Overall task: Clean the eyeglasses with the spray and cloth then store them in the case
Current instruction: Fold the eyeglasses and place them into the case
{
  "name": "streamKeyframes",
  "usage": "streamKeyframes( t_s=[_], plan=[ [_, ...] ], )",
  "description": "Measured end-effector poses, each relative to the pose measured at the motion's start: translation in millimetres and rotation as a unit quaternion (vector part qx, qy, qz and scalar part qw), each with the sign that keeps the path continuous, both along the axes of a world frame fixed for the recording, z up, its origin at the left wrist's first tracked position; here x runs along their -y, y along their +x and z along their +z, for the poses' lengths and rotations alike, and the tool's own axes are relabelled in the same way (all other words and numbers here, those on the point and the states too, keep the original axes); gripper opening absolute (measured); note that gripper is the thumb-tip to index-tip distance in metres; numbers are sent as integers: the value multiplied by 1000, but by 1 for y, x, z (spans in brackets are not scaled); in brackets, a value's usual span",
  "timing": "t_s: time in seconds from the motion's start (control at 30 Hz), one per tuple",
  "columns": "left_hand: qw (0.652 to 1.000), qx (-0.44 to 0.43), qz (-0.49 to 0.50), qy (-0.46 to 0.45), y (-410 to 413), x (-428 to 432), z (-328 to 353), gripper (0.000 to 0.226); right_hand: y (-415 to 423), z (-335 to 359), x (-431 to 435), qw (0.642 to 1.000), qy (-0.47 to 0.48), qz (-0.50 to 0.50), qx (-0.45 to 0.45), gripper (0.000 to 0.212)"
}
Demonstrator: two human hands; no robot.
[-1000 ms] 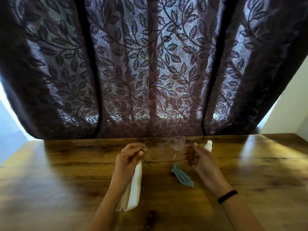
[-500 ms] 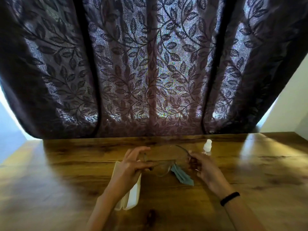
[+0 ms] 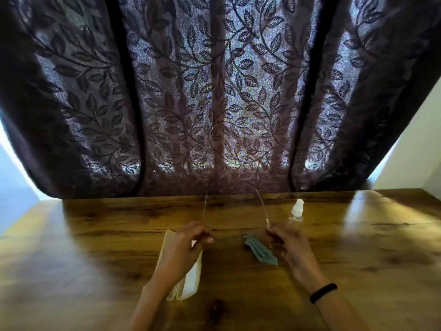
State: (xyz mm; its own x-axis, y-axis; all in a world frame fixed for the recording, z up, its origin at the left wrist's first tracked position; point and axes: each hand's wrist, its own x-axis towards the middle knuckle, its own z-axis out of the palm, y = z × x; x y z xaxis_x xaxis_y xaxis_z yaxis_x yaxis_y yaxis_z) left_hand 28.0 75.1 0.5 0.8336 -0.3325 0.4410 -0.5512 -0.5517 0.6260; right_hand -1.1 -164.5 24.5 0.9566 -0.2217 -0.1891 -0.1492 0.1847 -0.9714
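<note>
Thin wire-framed eyeglasses point(image 3: 259, 204) are held over the wooden table point(image 3: 95, 254), temples pointing up and away from me. My left hand point(image 3: 183, 249) pinches the left end of the frame; my right hand point(image 3: 286, 244) pinches the right end. The lenses are blurred and hard to make out between the hands. A white glasses case point(image 3: 191, 280) lies open under my left hand. A folded teal cloth point(image 3: 260, 250) lies beside my right hand. A small clear spray bottle point(image 3: 297, 211) with a white cap stands just beyond my right hand.
A dark leaf-patterned curtain point(image 3: 214, 103) hangs right behind the table's far edge. A pale wall point(image 3: 415, 158) is at the right. A black band point(image 3: 323, 292) circles my right wrist.
The glasses have been turned so the temples now point up and away. Both hands have dropped lower and spread apart to the frame's ends.
</note>
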Motion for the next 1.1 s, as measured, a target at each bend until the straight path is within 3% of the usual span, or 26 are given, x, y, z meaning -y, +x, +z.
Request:
streamKeyframes(
  t_s=[0.23, 0.33, 0.47, 0.63, 0.9, 1.1],
  plan=[
    [992, 1, 79, -96, -5, 4, -1, 57, 3, -6, -1, 995, -93, 8, 43, 19],
    [983, -39, 105, -145, -4, 5, -2, 65, 4, -7, -3, 989, -123, -7, 84, 24],
    [973, -67, 140, -174, -4, 8, -1, 54, 6, -9, -3, 965, -202, -25, 167, 28],
    [969, -76, 175, -154, -4, 10, -1, 24, 9, -9, 0, 950, -244, -6, 192, 27],
    [966, -67, 192, -158, -2, 11, 4, 25, 7, -10, 2, 917, -348, 39, 190, 25],
    [967, -68, 197, -148, -2, 9, 6, 24, 7, -12, 2, 911, -360, 26, 200, 18]
  ],
)
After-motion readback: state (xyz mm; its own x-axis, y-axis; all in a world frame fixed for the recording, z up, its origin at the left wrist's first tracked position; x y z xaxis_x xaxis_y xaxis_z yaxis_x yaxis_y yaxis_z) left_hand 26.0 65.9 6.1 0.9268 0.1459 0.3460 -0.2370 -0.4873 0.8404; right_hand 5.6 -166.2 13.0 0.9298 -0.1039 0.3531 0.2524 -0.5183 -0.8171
